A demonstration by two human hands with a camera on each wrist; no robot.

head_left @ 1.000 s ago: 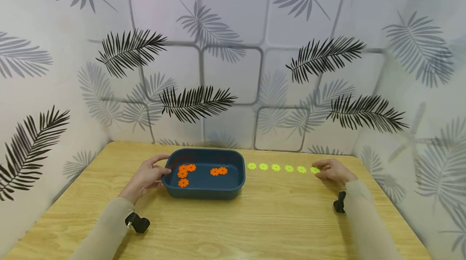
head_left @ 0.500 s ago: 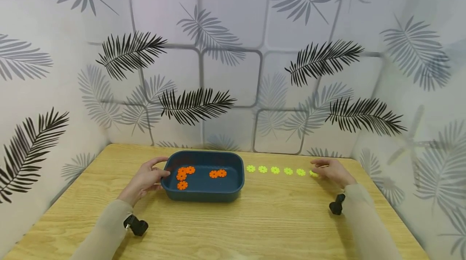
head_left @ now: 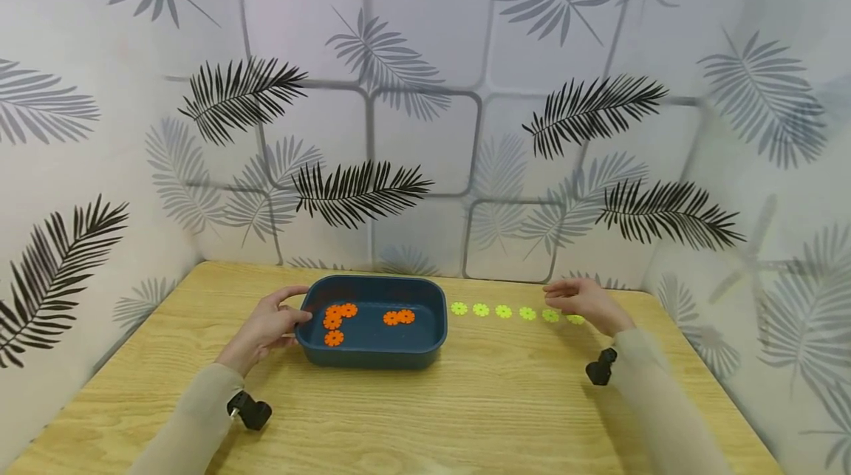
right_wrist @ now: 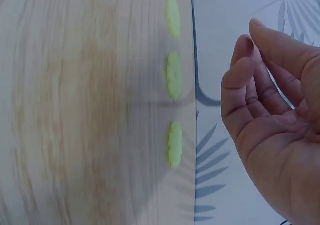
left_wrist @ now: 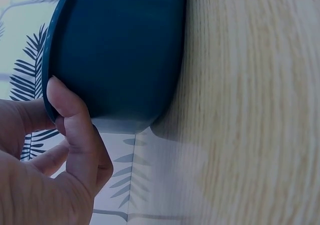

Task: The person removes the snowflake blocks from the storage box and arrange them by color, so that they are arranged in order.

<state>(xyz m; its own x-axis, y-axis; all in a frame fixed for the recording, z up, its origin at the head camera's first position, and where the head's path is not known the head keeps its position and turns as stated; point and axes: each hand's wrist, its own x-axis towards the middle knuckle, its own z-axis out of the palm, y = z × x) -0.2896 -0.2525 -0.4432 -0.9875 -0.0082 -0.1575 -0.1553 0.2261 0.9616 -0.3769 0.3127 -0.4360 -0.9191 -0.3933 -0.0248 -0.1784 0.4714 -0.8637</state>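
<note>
A dark blue rectangular tub (head_left: 372, 359) stands on the table. My left hand (head_left: 269, 329) grips its left end, with the rim between thumb and fingers in the left wrist view. Inside lie several flat orange flower-shaped discs (head_left: 334, 339), some overlapping. To the tub's right runs a straight row of several yellow-green flower-shaped discs (head_left: 503, 312). Over the right end of this row hovers my right hand (head_left: 586, 303), loosely bent and holding nothing. The right wrist view shows its fingers (right_wrist: 239, 72) apart from the discs (right_wrist: 174, 75), which lie flat on the wood.
The light wooden table (head_left: 425, 423) meets a wall (head_left: 425, 135) with leaf patterns close behind the tub and the row. Small black wrist devices (head_left: 249, 411) sit on both sleeves.
My right hand has let go of the rightmost yellow-green disc, lifted and shifted left, leaving that disc at the row's end. The left hand stays on the tub.
</note>
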